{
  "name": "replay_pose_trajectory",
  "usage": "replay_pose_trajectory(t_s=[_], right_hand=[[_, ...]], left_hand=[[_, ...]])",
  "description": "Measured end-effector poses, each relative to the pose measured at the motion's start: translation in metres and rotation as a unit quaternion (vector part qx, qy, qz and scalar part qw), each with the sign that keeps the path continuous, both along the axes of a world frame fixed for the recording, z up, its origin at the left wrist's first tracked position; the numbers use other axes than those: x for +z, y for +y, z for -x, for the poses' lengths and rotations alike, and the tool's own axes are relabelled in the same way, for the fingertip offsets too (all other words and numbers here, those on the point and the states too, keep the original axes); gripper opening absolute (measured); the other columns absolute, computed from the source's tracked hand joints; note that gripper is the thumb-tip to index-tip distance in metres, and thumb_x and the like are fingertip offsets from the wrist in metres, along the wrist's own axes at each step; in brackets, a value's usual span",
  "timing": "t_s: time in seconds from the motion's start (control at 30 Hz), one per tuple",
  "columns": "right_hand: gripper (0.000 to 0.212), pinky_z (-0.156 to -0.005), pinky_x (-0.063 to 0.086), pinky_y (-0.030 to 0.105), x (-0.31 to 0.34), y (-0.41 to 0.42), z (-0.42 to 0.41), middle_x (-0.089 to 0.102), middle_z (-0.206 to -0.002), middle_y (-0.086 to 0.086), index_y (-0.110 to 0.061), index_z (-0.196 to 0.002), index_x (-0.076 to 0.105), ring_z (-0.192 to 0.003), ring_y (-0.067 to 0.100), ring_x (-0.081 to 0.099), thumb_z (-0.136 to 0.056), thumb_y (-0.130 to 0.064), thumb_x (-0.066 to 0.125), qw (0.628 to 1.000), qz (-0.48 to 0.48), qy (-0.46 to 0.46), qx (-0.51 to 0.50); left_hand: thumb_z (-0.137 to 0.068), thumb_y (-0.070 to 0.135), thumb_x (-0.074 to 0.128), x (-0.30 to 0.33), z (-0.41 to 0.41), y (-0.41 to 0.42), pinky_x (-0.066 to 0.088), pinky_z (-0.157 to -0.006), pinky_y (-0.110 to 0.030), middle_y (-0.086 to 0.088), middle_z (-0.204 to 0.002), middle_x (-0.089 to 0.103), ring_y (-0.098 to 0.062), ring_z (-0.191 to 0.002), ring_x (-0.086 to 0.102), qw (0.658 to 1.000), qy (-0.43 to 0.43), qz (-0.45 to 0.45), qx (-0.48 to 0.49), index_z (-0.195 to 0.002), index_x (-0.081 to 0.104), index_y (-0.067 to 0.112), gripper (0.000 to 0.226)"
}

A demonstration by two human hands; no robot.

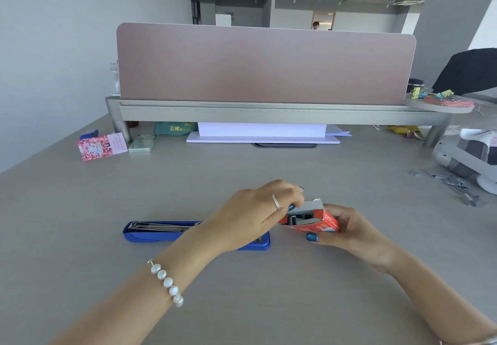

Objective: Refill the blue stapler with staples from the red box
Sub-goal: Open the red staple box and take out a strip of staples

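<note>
The blue stapler [156, 233] lies flat on the grey desk, swung open so its metal staple channel faces up; my left forearm hides its middle. My right hand [349, 233] grips the small red staple box [320, 225], which is tilted with its open end toward the left and grey staple strips showing inside. My left hand [252, 215] reaches across the stapler, fingertips at the mouth of the box, touching the staples; whether a strip is pinched is hidden by the fingers.
A pink desk divider [266, 64] on a grey shelf stands at the back. A pink card [100, 147] and a small green box [141, 144] lie at the left. Loose staples [454, 186] are scattered at the right, near white and grey objects.
</note>
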State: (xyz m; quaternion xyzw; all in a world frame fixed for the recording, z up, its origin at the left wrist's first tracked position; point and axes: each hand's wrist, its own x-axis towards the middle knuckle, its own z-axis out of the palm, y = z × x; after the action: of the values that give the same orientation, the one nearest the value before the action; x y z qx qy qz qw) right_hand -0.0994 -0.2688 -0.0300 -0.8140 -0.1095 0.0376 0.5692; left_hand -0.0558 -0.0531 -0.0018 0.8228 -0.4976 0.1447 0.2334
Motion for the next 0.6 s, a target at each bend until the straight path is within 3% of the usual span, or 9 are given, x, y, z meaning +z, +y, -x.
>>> replay_pose_trajectory(t_s=[0.1,0.3,0.4,0.6], right_hand=[[0.033,-0.086,0.050,0.031,0.000,-0.001,0.000,0.069,-0.105,0.013,-0.020,-0.102,0.066,-0.098,0.026,0.064,-0.071,-0.017,0.075,1.000,-0.001,-0.004,0.003],[0.033,-0.092,0.049,0.040,0.000,-0.001,0.000,0.069,-0.107,0.014,-0.015,-0.105,0.065,-0.101,0.030,0.063,-0.073,-0.008,0.072,1.000,-0.001,-0.011,-0.001],[0.032,-0.090,0.049,0.041,0.000,-0.001,0.001,0.069,-0.106,0.016,-0.015,-0.103,0.066,-0.100,0.032,0.062,-0.073,-0.007,0.072,1.000,0.005,-0.014,-0.005],[0.025,-0.085,0.050,0.040,0.000,0.001,0.002,0.069,-0.099,0.016,-0.015,-0.097,0.067,-0.095,0.032,0.063,-0.074,-0.009,0.072,1.000,0.011,-0.021,-0.004]], left_hand=[[-0.089,0.015,0.036,-0.004,-0.002,0.001,0.047,-0.047,-0.033,0.002,-0.130,0.055,-0.015,-0.050,0.040,0.997,-0.076,-0.011,0.001,-0.099,0.055,0.025,0.024],[-0.086,0.018,0.056,-0.007,0.001,0.003,0.032,-0.061,-0.012,0.008,-0.126,0.060,0.008,-0.080,0.035,0.999,-0.053,-0.006,0.006,-0.101,0.066,0.022,0.018],[-0.089,0.025,0.046,-0.007,0.001,0.003,0.048,-0.071,-0.023,0.008,-0.127,0.059,-0.002,-0.095,0.048,0.999,-0.048,-0.018,0.004,-0.107,0.064,0.023,0.025],[-0.086,0.035,0.046,-0.006,0.010,-0.006,0.039,-0.091,-0.022,0.004,-0.126,0.059,-0.010,-0.109,0.046,0.999,-0.037,-0.001,0.001,-0.108,0.066,0.019,0.033]])
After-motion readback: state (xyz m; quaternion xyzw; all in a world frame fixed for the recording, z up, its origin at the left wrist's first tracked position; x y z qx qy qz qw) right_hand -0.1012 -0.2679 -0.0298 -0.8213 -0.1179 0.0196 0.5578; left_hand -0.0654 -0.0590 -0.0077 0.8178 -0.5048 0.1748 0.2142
